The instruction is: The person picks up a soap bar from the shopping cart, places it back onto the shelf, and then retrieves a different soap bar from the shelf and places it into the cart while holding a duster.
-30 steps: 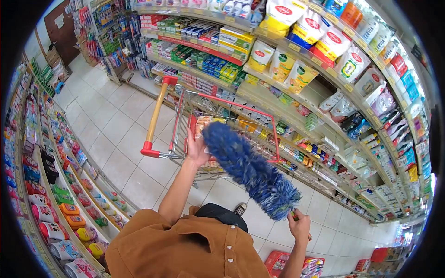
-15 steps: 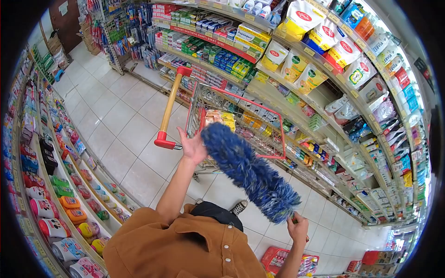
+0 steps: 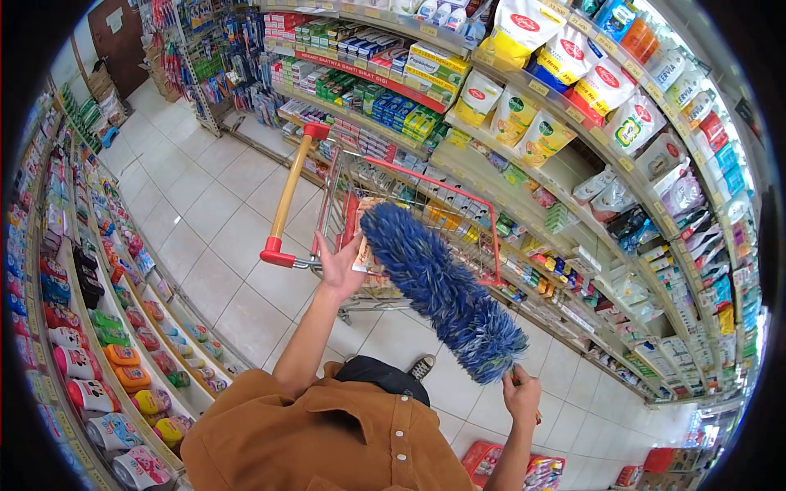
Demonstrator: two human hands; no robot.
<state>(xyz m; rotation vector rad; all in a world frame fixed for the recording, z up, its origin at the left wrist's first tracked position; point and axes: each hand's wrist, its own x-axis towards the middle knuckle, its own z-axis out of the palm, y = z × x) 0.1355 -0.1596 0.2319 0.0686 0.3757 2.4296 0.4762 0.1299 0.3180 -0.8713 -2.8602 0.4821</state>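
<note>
A fluffy blue duster (image 3: pixel 446 295) slants across the middle of the view, from the cart down to the right. My right hand (image 3: pixel 521 394) is closed round its handle at the lower end. Close to the duster's upper end is my left hand (image 3: pixel 340 266), its fingers spread and holding nothing. Whether the left fingertips touch the fluff is hard to tell. Just beyond is a shopping cart with a red-rimmed basket (image 3: pixel 496 237) and a yellow handle (image 3: pixel 291 196) with red ends. Orange-and-white packs (image 3: pixel 366 245) lie in the cart, partly hidden by the duster.
Tall shelves (image 3: pixel 491 61) of pouches, toothpaste boxes and bottles run along the right. Lower shelves (image 3: pixel 168 323) with colourful bottles curve along the left. A red basket (image 3: pixel 477 458) with packs stands on the tiled floor (image 3: pixel 214 213) by my right forearm. A brown door (image 3: pixel 123 49) is at the far left.
The duster's upper end has shifted slightly up, and its lower end slightly up and left with my right hand. The cart appears a little further left, and my left hand's fingers point more upward.
</note>
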